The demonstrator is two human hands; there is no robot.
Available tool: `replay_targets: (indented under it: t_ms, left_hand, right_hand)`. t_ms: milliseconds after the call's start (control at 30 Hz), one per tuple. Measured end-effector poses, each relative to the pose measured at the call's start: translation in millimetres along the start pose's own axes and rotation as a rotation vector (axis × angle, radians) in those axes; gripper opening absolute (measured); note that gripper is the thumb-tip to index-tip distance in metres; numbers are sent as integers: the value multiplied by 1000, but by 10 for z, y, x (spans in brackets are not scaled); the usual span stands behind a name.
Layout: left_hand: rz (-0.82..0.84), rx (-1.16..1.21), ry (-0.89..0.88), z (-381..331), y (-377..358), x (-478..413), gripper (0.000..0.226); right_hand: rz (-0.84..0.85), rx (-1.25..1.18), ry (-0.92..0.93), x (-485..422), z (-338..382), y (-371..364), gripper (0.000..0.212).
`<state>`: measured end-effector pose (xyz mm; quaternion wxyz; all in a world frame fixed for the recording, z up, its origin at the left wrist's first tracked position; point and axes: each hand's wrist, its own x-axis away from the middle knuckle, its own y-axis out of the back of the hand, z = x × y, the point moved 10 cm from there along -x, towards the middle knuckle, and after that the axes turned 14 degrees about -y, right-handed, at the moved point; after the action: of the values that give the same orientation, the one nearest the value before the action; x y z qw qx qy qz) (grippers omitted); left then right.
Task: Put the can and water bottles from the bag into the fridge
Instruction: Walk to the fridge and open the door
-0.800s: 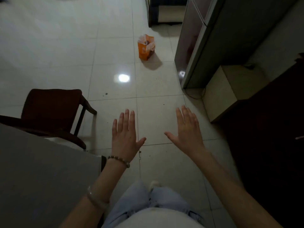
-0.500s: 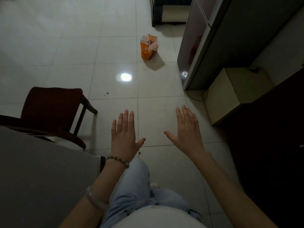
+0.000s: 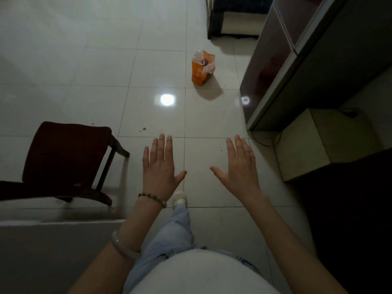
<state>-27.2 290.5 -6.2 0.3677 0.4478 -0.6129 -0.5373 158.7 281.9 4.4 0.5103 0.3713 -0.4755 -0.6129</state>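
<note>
An orange and white bag [image 3: 202, 67] stands on the tiled floor ahead, its top open with something dark showing inside. The can and the bottles cannot be made out. To the right of the bag is the fridge [image 3: 273, 54], dark and glossy, with its doors closed. My left hand [image 3: 160, 167] and my right hand [image 3: 239, 166] are held out flat in front of me, palms down, fingers spread, holding nothing. Both are well short of the bag.
A dark red wooden chair [image 3: 65, 158] stands at the left, with a grey table edge [image 3: 53, 240] below it. A low beige cabinet [image 3: 305, 145] sits right of the fridge, and dark furniture [image 3: 233, 15] is at the far end. My leg and shoe [image 3: 179, 199] step forward.
I have walked forward: the bag, the fridge and the chair are closer and lower in view. One leg has swung forward. Both hands stay open and flat.
</note>
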Motion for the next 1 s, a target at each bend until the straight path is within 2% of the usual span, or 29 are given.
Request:
replay_targets:
  t_ms: [333, 667, 1000]
  left_hand:
    - [10, 2, -10, 749, 152, -1160, 104]
    - [-19, -13, 2, 1194, 163, -2294, 106]
    - [23, -12, 11, 1556, 101, -4115, 103]
  right_hand:
    - [-42, -42, -9, -1278, 652, 48, 88]
    - [-41, -48, 2, -2433, 978, -19, 89]
    - [-52, -72, -32, -4304, 1029, -22, 90]
